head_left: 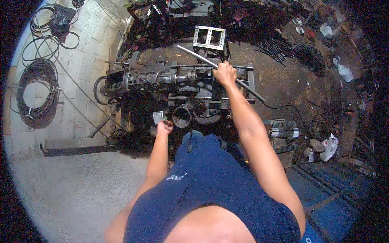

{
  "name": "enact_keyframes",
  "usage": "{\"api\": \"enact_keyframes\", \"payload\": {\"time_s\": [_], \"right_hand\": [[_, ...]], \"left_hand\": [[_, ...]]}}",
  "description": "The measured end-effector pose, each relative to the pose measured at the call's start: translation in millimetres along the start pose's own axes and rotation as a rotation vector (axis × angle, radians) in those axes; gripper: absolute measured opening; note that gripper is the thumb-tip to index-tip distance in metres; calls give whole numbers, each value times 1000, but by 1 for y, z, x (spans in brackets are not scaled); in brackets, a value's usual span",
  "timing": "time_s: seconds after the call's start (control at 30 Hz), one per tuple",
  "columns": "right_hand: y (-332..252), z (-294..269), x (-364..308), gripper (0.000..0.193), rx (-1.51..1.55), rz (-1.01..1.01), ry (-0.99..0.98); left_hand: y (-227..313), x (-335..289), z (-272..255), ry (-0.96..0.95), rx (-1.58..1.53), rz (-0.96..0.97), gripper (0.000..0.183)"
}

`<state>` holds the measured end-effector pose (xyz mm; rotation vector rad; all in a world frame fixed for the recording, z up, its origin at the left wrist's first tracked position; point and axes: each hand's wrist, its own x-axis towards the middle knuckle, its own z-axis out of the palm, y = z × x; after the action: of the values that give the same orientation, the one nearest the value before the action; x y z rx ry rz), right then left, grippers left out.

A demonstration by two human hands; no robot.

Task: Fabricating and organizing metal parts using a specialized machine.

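My right hand (225,73) is closed round a long, straight grey metal rod (250,90). The rod lies at a slant above the machine, its far end up to the left and its near end down to the right. Below it stands a dark, lathe-like machine (184,77) with a shiny shaft and parallel rails. Low on the left, my left hand (165,126) has its fingers curled beside a small light-grey box (158,117). What those fingers hold, if anything, is too small and dark to make out.
Behind the rod is a pale perforated metal frame (208,37). Cable coils (52,87) hang on the left wall. Thin dark rods (275,48) lie heaped at the far right. A dark beam (77,146) lies at left, and a metal case (283,128) stands by my right arm.
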<state>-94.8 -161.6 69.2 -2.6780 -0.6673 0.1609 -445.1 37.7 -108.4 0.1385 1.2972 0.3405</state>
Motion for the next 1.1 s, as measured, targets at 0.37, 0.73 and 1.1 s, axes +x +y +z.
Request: {"api": "enact_keyframes", "payload": {"time_s": [0.37, 0.73, 1.1], "right_hand": [[4, -2, -1, 33, -15, 19, -31], [12, 6, 1, 30, -10, -20, 66], [14, 4, -1, 32, -12, -66, 124]], "left_hand": [[-6, -8, 6, 32, 27, 41, 23], [-10, -12, 12, 45, 18, 65, 24], [-6, -20, 14, 21, 19, 20, 29]]}}
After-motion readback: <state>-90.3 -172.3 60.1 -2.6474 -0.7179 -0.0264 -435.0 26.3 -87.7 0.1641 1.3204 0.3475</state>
